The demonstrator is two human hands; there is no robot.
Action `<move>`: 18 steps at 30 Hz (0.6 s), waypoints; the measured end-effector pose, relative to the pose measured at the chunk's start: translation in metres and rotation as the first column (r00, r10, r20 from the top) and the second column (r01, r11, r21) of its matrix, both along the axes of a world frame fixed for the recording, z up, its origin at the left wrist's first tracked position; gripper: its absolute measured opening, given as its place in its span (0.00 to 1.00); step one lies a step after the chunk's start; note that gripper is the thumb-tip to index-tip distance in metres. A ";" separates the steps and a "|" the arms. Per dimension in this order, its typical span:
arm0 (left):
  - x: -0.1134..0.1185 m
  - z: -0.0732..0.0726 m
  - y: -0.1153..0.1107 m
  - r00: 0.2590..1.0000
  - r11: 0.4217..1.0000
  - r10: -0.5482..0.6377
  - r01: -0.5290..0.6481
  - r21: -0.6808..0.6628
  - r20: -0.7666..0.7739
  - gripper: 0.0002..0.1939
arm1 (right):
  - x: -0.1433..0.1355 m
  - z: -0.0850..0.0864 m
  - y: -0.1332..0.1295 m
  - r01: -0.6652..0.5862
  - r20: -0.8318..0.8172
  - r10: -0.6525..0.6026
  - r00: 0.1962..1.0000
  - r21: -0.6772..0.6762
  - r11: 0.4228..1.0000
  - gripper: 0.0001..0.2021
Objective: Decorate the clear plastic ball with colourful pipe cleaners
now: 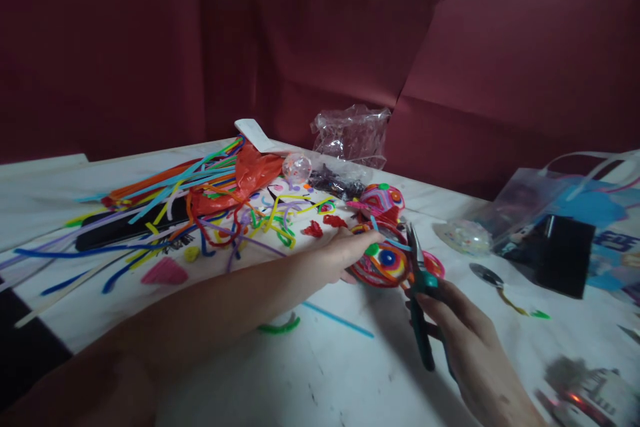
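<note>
My left hand [350, 250] is closed on a round craft piece [385, 260] covered in coiled, colourful pipe cleaners, with a blue and a green spot on it. A short light blue pipe cleaner [395, 244] sticks out from beside its fingertips. My right hand [457, 320] is wrapped round green-handled pliers [423, 293], whose jaws point up and touch or nearly touch the end of that light blue piece. Behind the craft piece sits another colourful coiled one [384, 197].
Pipe cleaners [170, 180] and a red plastic bag [250, 177] spread over the left. Clear plastic packaging [353, 137] stands at the back. To the right are a black box [565, 257], a blue bag [610, 213] and a glue gun [595, 397], perhaps, blurred.
</note>
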State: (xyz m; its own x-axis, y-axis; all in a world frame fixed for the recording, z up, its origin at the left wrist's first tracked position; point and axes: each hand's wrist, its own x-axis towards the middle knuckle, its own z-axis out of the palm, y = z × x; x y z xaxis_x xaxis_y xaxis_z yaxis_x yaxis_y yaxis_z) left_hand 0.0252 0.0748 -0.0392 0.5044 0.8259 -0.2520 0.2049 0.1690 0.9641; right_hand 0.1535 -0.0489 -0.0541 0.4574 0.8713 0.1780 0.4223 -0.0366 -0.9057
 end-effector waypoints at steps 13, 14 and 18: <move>-0.002 0.008 -0.010 1.000 1.000 0.000 0.000 -0.029 -0.014 0.31 | -0.007 -0.001 0.001 0.027 -0.048 -0.024 0.999 0.043 0.999 0.22; -0.002 0.010 -0.011 1.000 0.999 0.000 -0.001 -0.037 -0.019 0.30 | -0.007 -0.001 0.001 0.029 -0.056 -0.027 0.998 0.044 0.999 0.22; -0.001 0.008 -0.010 0.999 1.000 0.011 -0.012 -0.028 -0.043 0.32 | -0.006 -0.001 0.002 0.054 -0.092 -0.050 0.995 0.039 0.998 0.23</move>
State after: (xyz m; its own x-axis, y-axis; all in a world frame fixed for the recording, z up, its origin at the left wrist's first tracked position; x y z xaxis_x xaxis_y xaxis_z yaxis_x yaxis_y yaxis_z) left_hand 0.0238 0.0652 -0.0315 0.4831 0.8237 -0.2967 0.2436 0.1991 0.9492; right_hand 0.1470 -0.0471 -0.0551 0.5176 0.8388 0.1688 0.3368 -0.0184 -0.9414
